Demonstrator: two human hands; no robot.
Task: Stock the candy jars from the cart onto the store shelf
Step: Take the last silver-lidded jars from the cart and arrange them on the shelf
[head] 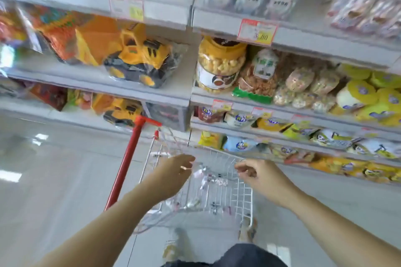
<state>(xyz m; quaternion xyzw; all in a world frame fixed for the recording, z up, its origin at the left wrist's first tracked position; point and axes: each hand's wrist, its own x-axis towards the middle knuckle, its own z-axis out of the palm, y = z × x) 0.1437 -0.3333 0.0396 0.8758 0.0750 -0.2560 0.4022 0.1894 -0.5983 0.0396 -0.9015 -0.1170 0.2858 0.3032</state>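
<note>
Both hands reach over the wire cart (243, 197): left hand (173, 171) with fingers stretched, right hand (258, 174) loosely curled, both holding nothing. One candy jar (219, 65) stands on the shelf (240, 105) above

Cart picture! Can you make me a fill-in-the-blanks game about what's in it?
1. The cart has a ____ handle.
2. The toy truck is mostly ____.
3. The jar stands to the ____ of the truck.
4. The left hand and right hand reach over the ____.

Missing words: red, yellow, right, cart.
</note>
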